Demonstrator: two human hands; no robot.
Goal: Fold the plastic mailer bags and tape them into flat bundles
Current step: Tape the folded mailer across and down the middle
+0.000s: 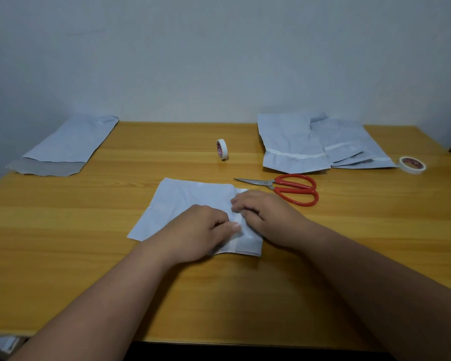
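Fingers of the left hand curl and pinch the mailer at its taped fold, likely to keep it flat mid-table. Just beside it, the right hand bends its fingers onto the same strip, seemingly rubbing it down. Scissors lie near, within reach; one tape roll stands behind, and a bag pile waits far right.

Both hands hide the mailer bag's fold.
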